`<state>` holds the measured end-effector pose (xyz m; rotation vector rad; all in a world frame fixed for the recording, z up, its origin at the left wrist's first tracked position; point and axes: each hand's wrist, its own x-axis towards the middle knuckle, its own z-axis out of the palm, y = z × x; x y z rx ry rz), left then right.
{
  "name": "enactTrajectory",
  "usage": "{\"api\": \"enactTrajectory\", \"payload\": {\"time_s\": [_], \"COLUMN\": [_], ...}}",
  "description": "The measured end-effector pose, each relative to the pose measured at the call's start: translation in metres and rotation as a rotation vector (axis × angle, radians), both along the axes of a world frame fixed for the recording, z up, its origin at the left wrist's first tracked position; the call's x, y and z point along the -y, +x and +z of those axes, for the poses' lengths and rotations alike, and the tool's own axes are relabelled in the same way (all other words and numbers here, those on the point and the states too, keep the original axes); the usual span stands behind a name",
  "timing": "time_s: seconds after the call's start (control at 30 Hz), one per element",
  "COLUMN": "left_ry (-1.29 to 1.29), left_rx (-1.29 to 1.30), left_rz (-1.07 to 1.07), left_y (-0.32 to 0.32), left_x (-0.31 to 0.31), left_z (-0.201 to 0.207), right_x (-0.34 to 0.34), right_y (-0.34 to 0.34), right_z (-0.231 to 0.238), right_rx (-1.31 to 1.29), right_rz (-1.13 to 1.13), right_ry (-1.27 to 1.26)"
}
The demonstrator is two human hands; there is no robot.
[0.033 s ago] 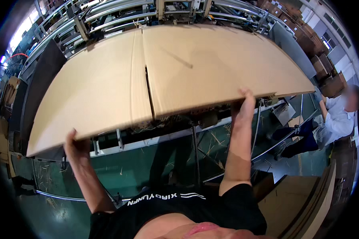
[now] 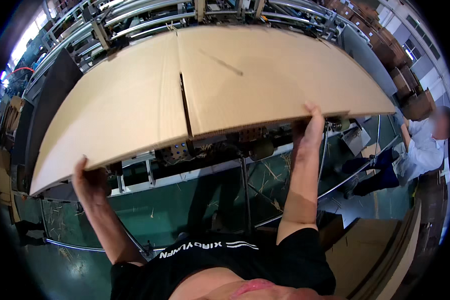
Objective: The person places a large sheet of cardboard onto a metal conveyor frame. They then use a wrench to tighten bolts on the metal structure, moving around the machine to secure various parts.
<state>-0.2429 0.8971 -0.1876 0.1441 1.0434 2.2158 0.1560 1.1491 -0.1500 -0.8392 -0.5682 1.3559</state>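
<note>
A large flat sheet of brown cardboard (image 2: 265, 70) stretches across the machine in front of me, with a crease and a narrow dark slot left of its middle. My left hand (image 2: 91, 182) grips its near edge toward the left end, thumb on top and the fingers underneath. Farther right along the same edge, my right hand (image 2: 311, 129) holds it in the same way, its fingers hidden below the sheet. A dark streak marks the top face.
Metal rails and rollers (image 2: 150, 22) run behind the sheet, between a dark side plate (image 2: 52, 107) and a grey one (image 2: 367, 62). Cardboard sheets (image 2: 365, 250) stand low at the right. Another person (image 2: 420, 150) is at the far right. Scraps litter the green floor (image 2: 175, 210).
The cardboard's near edge has moved up and away from me, showing more of the machine below. Both hands have moved with it, the left slightly leftward and the right slightly rightward.
</note>
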Motion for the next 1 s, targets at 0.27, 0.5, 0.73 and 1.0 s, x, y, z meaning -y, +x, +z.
{"api": "enactTrajectory", "payload": {"time_s": [0.27,0.5,0.73,1.0], "left_ry": [-0.053,-0.078,0.074,-0.091], "left_rx": [0.006,-0.058,0.141,-0.2], "left_rz": [0.06,0.08,-0.028,0.169], "left_y": [0.025,0.015,0.049,0.032], "left_x": [-0.009,-0.017,-0.001,-0.026], "left_z": [-0.038,-0.014,-0.029,0.087], "right_x": [-0.012,-0.009,-0.012,-0.05], "right_y": [0.011,0.0,0.005,0.021], "right_z": [-0.092,-0.034,-0.082,0.041], "right_rx": [0.027,0.014,0.103,0.315], "right_rz": [-0.059,0.011,-0.048,-0.068], "right_ry": [0.041,0.044,-0.209,0.054]}}
